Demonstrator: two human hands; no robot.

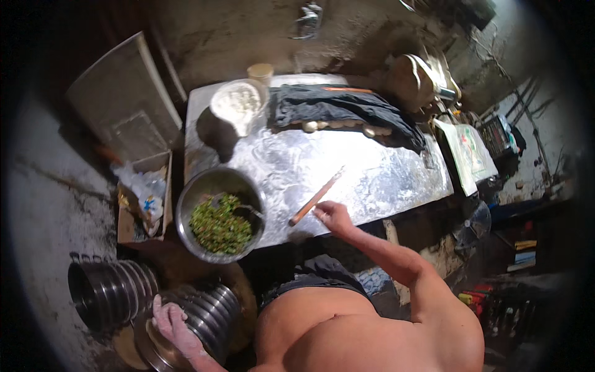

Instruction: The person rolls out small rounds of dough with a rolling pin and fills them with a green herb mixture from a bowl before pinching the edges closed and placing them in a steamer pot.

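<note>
My right hand (334, 216) is at the front of a floured metal-topped table (297, 162), its fingertips bent beside a wooden rolling pin (316, 197). Whether they touch the pin or pinch anything is not clear. Flour coats my left hand (175, 328), which is held low on the left with nothing in it. Beneath that hand is a stack of metal pots (211, 314). At the table's left front corner a large steel bowl (186, 228) holds chopped greens (221, 225) and a utensil with a thin handle.
Dark cloth (334, 104) partly covers a row of dough balls (309, 126); a thin stick (347, 89) lies on it. Farther left are a flour container (237, 104) and a tub (260, 72). A cardboard box (168, 197) and more nested pots (111, 290) stand left of the table.
</note>
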